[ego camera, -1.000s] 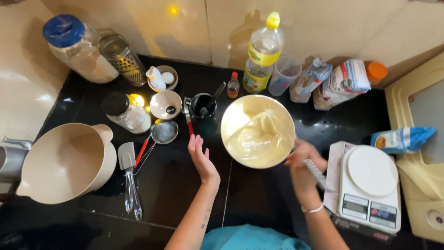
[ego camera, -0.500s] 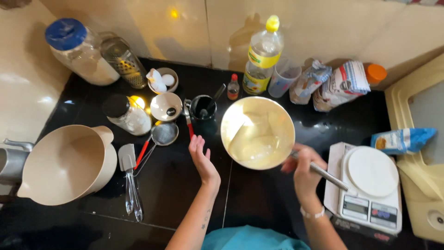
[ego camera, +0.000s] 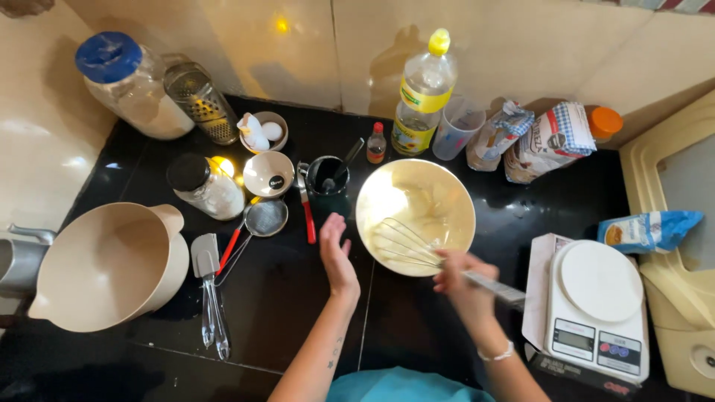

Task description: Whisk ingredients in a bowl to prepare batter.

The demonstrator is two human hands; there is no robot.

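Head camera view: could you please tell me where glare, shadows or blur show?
Head view: bright glare spots on the tiled wall and by the lidded jar; the oil bottle casts a shadow on the wall; the whisk in the right hand is slightly motion-blurred; edges bow from wide-angle distortion.

A round cream-coloured mixing bowl (ego camera: 415, 216) sits upright on the black counter, holding pale batter spread across its bottom. A metal wire whisk (ego camera: 406, 243) lies tilted in it, its loops in the batter and its handle slanting out over the right rim.
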